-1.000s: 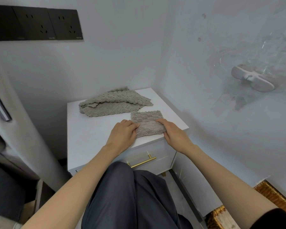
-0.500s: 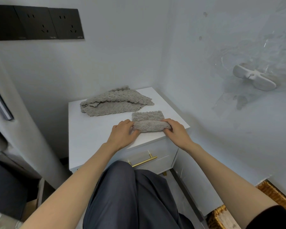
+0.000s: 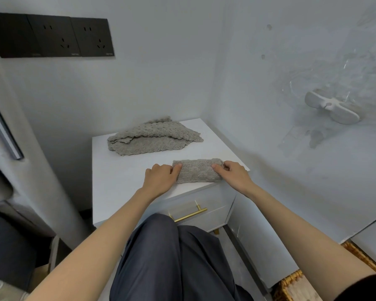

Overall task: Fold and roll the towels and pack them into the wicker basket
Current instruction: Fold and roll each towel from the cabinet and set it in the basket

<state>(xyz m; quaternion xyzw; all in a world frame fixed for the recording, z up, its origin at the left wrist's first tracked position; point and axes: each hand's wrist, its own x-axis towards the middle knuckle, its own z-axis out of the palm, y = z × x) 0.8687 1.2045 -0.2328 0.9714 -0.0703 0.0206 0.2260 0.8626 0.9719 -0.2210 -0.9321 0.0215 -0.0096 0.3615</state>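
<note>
A small grey-beige towel (image 3: 197,170) lies rolled into a short cylinder near the front right corner of the white nightstand (image 3: 126,183). My left hand (image 3: 160,178) holds its left end with curled fingers, and my right hand (image 3: 231,173) grips its right end. A second, loosely crumpled towel of the same colour (image 3: 152,136) lies at the back of the nightstand top. Part of the wicker basket (image 3: 291,281) shows on the floor at the lower right, mostly hidden by my right arm.
The nightstand stands in a corner between two white walls and has a drawer with a brass handle (image 3: 190,215). Black wall sockets (image 3: 52,35) sit high on the left. A white hook fixture (image 3: 332,107) sticks out from the right wall. My legs fill the foreground.
The towel went from half-rolled with a flat strip behind it to fully rolled. Both hands moved away from me with the roll.
</note>
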